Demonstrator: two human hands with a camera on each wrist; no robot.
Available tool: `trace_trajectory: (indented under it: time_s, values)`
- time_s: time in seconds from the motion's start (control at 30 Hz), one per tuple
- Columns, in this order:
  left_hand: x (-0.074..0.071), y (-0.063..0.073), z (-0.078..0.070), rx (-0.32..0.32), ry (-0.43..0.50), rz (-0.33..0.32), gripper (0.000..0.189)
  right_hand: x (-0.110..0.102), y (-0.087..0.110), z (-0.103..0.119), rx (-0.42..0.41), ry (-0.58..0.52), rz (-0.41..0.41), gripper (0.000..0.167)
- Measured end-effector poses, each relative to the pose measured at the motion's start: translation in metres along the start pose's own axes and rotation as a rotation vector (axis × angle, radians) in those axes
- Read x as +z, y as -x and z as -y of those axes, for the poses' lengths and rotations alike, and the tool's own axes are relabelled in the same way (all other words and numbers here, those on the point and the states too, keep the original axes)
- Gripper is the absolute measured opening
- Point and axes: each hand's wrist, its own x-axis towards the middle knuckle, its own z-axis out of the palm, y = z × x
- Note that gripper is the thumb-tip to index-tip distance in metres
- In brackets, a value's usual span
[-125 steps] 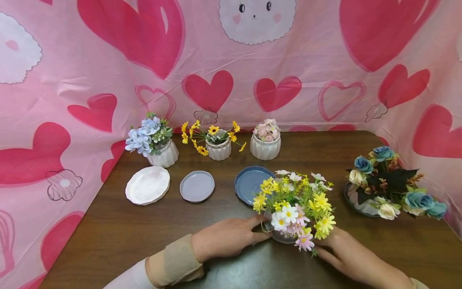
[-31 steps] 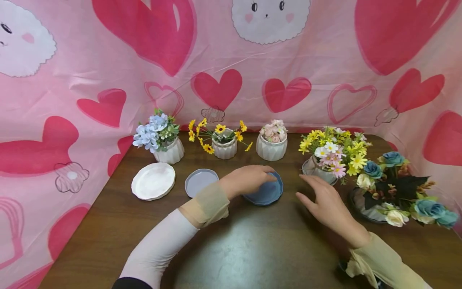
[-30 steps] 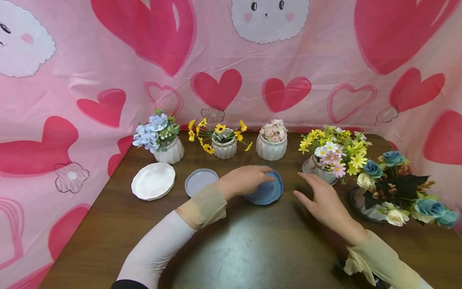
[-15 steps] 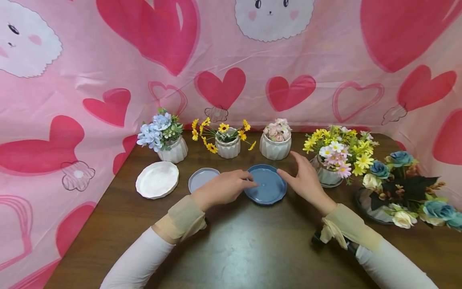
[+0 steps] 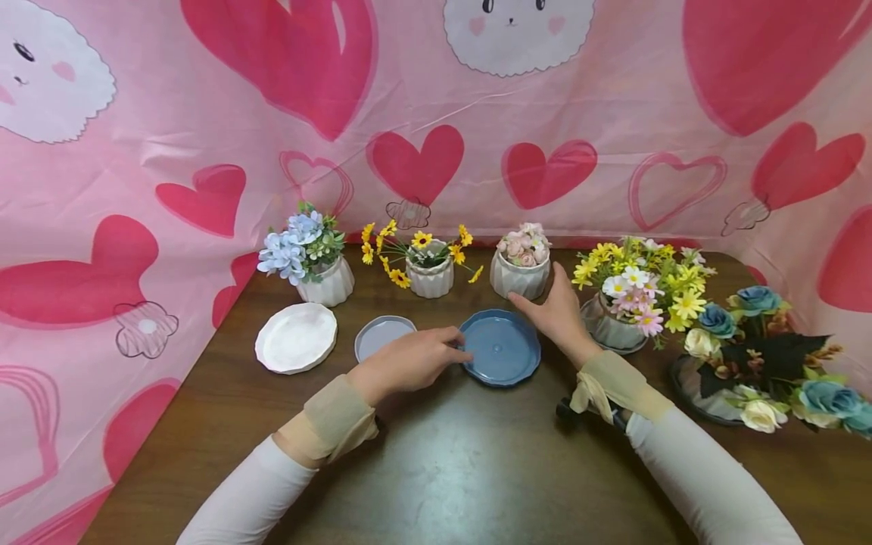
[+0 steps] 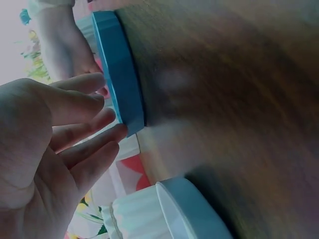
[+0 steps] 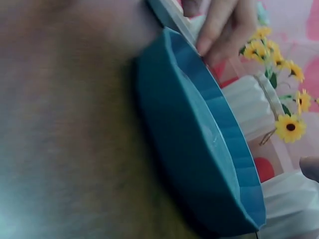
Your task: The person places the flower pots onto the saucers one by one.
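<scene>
My left hand (image 5: 409,359) is at the left edge of a round blue plant saucer (image 5: 500,348), its fingers loosely bent. In the left wrist view its fingertips (image 6: 117,132) come up to the saucer's rim; whether they touch it I cannot tell. Behind the saucer stands a white ribbed pot of pink flowers (image 5: 519,278). Beside that pot's right side is my right hand (image 5: 559,310), thumb and fingers spread apart, the thumb in front near the base. The right wrist view shows only a thumb tip (image 7: 310,168) of it, near a white pot.
Left stand a white saucer (image 5: 296,338), a grey saucer (image 5: 383,333), a blue-flowered pot (image 5: 325,280) and a yellow-flowered pot (image 5: 431,276). Right are a daisy pot on a clear saucer (image 5: 616,333) and a tilted rose pot (image 5: 708,390). A pink heart-print cloth (image 5: 409,91) hangs behind.
Earlier both hands set the daisy pot from the table's front to the back right. Since then my left hand has drawn back leftward over the blue saucer; my right has reached to the pink-flowered pot.
</scene>
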Motion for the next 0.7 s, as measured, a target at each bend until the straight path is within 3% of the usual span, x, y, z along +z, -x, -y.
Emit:
trace_trajectory:
  time_s: [0.27,0.7]
  values:
    - [0.003,0.009,0.002,-0.024,0.034,0.029,0.037,0.013,-0.027,0.005,0.092,-0.094,-0.05,0.114]
    - [0.005,0.017,-0.004,-0.042,0.109,0.034,0.038,0.022,-0.042,-0.008,0.056,-0.184,-0.139,0.113]
